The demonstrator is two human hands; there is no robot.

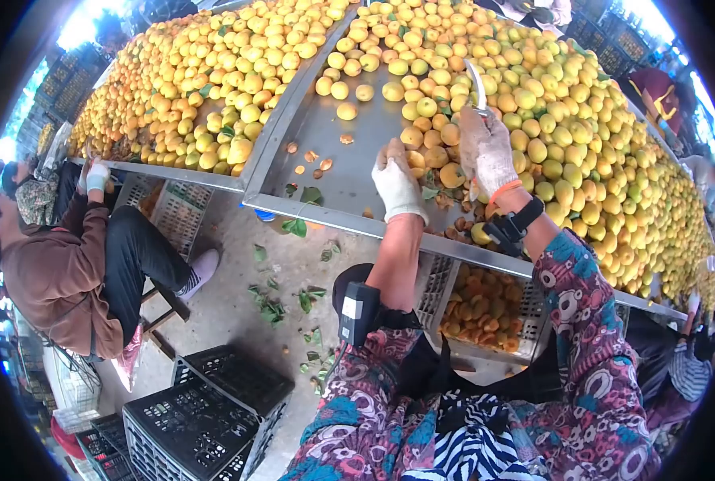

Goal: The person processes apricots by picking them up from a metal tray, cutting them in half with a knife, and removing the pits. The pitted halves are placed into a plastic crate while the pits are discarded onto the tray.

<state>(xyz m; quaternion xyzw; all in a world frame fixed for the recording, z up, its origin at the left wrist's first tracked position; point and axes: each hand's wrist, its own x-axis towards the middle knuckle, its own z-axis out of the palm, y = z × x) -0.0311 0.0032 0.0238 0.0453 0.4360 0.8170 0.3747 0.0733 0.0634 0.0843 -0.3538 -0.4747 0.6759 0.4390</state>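
My right hand point(485, 152), in a pale stained glove, is closed around a knife point(476, 84) whose curved blade points up and away from me. To its left, over the metal tray point(349, 168), my white-gloved left hand point(399, 183) has its fingers curled together; what they hold, if anything, is hidden. An apricot point(416, 160) lies right beside those fingers. Yellow apricots point(549, 144) are heaped behind and to the right of both hands. Between the hands and the tray's near edge lie darker apricot pieces point(460, 228) and a few green leaves.
A crate of apricot halves point(481, 309) stands under the table edge before my lap. Black plastic crates point(189, 429) sit on the floor at lower left. A seated co-worker point(69, 272) works at the neighbouring tray on the left. Leaves point(269, 305) litter the floor.
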